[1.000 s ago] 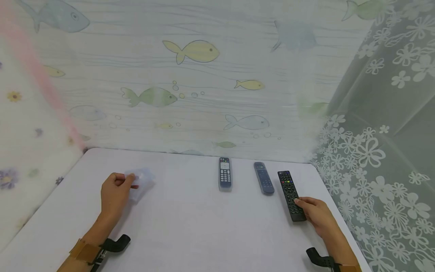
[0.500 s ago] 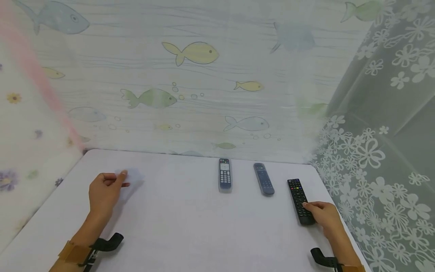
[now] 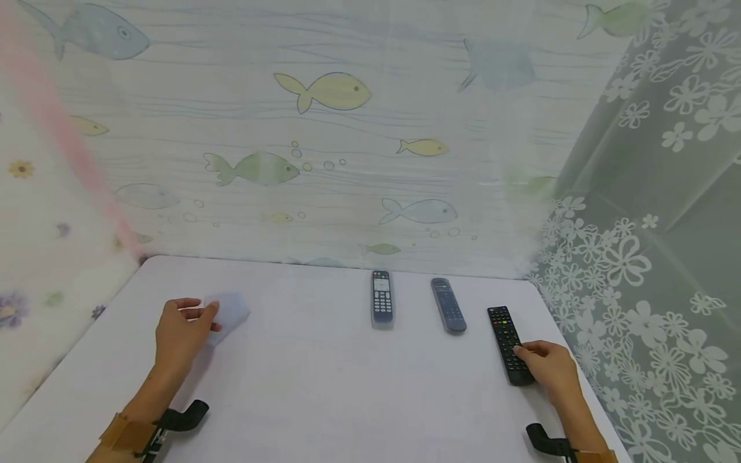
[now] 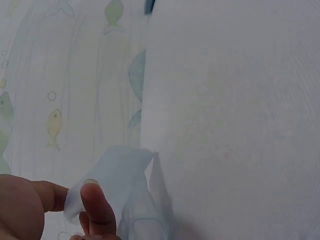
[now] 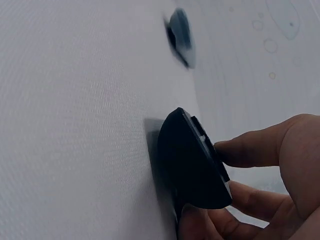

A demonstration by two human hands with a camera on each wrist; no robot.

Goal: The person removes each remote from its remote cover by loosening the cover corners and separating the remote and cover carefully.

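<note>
Right side, white worktop (image 3: 347,386): long black plastic remote (image 3: 505,339) is being grasped at near end by right hand (image 3: 547,366), now farther right of slim grey-blue remote (image 3: 448,305) than earlier; spacing is apparently being set. Translucent plastic film (image 3: 231,312) is being pinched by left hand (image 3: 181,329).

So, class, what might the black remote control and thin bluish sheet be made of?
Black remote control: probably hard plastic, mostly matt; it looks smooth, rigid and clean-edged. Thin bluish sheet: likely soft plastic film, since it looks translucent and creased; sheen unclear.
</note>
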